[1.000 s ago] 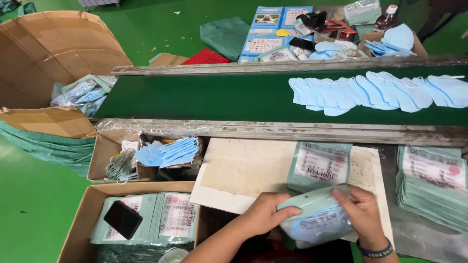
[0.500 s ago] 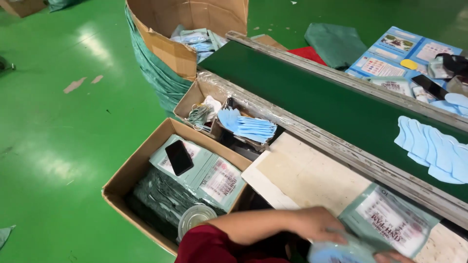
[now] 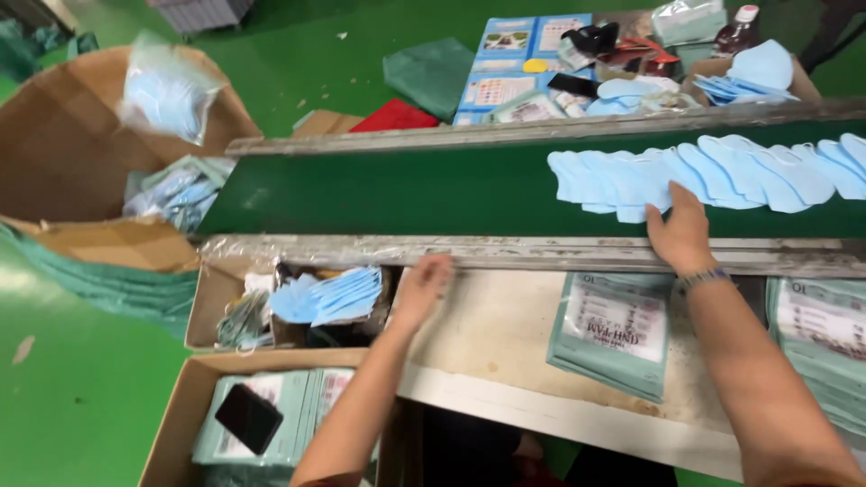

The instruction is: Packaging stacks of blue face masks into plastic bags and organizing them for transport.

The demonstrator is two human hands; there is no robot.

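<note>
My right hand [image 3: 678,230] reaches over the metal rail and lies on the near end of a row of overlapping light-blue face masks [image 3: 722,171] on the green conveyor belt [image 3: 406,194]. Its fingers rest flat on the masks. My left hand [image 3: 424,280] is blurred, holds nothing, and hovers at the left edge of the white worktable [image 3: 496,325], next to a small box of loose blue masks [image 3: 329,293]. A clear bag filled with blue masks [image 3: 167,90] hangs in mid-air over the large cardboard box [image 3: 63,153] at the far left.
Stacks of green printed pouches [image 3: 613,329] lie on the worktable, more at the right edge [image 3: 821,334]. Below left, a carton [image 3: 180,406] holds packed pouches and a black phone [image 3: 248,418]. Beyond the belt lie boxes, packets and a bottle. Green floor to the left.
Both hands held a filled bag of masks over the table before. Now the bag flies over the large box at left, and my right hand has reached onto the belt's masks.
</note>
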